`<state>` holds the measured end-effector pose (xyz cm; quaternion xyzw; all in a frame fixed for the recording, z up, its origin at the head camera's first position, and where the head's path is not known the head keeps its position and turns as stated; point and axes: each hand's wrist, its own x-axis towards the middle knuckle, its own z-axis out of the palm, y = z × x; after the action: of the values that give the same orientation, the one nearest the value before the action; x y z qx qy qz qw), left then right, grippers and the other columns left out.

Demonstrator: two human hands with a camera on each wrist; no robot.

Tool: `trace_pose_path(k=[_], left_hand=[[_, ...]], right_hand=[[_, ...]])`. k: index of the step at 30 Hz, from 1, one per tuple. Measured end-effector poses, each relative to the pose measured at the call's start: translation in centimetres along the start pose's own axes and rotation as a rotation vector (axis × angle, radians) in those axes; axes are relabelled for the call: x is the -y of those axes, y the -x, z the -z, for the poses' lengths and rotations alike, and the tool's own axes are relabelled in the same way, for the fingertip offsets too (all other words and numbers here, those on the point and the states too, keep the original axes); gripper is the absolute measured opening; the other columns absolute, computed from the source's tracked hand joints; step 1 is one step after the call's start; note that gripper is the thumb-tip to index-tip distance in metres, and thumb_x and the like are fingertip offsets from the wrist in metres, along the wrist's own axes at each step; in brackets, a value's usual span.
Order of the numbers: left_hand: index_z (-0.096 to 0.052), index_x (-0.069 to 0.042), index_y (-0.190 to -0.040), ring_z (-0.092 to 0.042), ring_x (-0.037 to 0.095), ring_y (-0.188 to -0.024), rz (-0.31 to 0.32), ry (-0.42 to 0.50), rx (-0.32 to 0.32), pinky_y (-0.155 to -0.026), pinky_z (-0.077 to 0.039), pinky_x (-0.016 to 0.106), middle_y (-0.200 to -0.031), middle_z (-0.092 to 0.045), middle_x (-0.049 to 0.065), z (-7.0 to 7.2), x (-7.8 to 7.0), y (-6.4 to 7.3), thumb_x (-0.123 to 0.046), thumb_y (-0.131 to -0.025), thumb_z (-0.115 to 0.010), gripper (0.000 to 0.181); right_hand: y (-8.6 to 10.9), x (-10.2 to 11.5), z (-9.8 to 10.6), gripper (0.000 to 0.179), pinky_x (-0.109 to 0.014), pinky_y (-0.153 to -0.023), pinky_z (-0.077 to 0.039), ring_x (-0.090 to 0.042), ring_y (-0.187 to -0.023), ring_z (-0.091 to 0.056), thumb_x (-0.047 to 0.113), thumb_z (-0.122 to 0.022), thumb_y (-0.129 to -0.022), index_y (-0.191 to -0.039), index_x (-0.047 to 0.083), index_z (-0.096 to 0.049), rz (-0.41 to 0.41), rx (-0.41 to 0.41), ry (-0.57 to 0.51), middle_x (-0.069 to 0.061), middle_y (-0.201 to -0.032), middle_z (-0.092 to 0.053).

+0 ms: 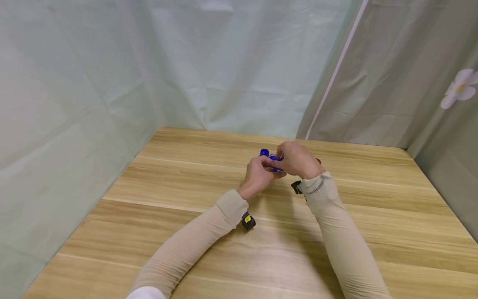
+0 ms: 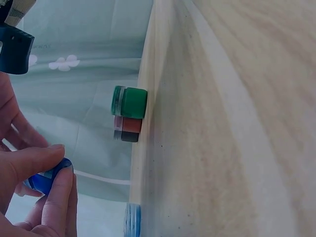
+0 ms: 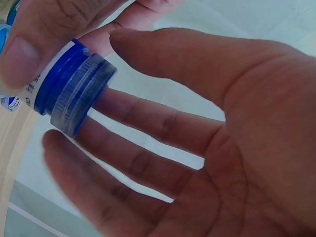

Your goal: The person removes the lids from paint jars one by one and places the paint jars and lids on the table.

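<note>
- Between the thumb and fingers of the left hand (image 1: 259,174), and pinched firmly, it's a blue jar (image 3: 61,81), held up above the wooden table (image 1: 224,257)!
- Facing the right palm is the jar's clear lid (image 3: 81,96), tilted, while a white label (image 3: 44,79) peeks out beside the left thumb.
- Round the lid side, the right hand (image 1: 298,160) has a wide, loose grip: thumb well apart from the jar, fingers spread, fingertips right by the lid (touching or just behind it, I cannot tell).
- Just left of the grip, look, a second blue jar (image 1: 264,152) on the tabletop!
- Off to the right of the grip, a green jar (image 2: 134,102) stands upright, a reddish jar (image 2: 132,124) and a dark jar (image 2: 130,137) close beside it.
- Below each grip, at the wrists, black devices (image 1: 248,223); beyond, pale curtains (image 1: 242,74).
</note>
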<state>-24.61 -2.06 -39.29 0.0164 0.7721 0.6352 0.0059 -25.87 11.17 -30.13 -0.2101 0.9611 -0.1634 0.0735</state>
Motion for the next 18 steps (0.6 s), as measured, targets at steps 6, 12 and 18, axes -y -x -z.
trace_pose_path(k=[6,12,18], left_hand=[[-0.074,-0.003,-0.097,-0.075,0.017,-0.088,-0.011,0.0,0.012,-0.075,-0.06,0.026,-0.104,-0.077,0.013,0.0,0.06,0.02,-0.009,-0.078,-0.09,0.025],[-0.074,-0.004,-0.098,-0.076,0.02,-0.09,-0.015,-0.011,0.018,-0.076,-0.061,0.029,-0.104,-0.077,0.012,0.07,0.09,0.06,-0.01,-0.078,-0.089,0.026],[-0.074,-0.004,-0.097,-0.075,0.02,-0.092,-0.013,-0.035,0.006,-0.078,-0.061,0.029,-0.104,-0.076,0.011,0.13,0.1,0.05,-0.011,-0.078,-0.09,0.026]], right_hand=[[0.06,-0.16,0.0,0.02,-0.025,-0.056,-0.043,-0.016,-0.064,-0.055,0.022,-0.071,-0.098,-0.092,0.003,-0.072,0.002,-0.001,-0.009,-0.009,-0.083,-0.07],[0.07,-0.12,0.05,0.008,-0.026,-0.059,-0.046,-0.019,-0.07,-0.059,0.008,-0.069,-0.095,-0.096,0.001,-0.073,0.028,0.0,-0.011,-0.012,-0.093,-0.074],[-0.04,0.1,0.0,0.012,-0.026,-0.06,-0.047,-0.019,-0.072,-0.059,0.013,-0.07,-0.096,-0.097,0.002,-0.073,0.027,0.002,-0.002,-0.012,-0.094,-0.074]])
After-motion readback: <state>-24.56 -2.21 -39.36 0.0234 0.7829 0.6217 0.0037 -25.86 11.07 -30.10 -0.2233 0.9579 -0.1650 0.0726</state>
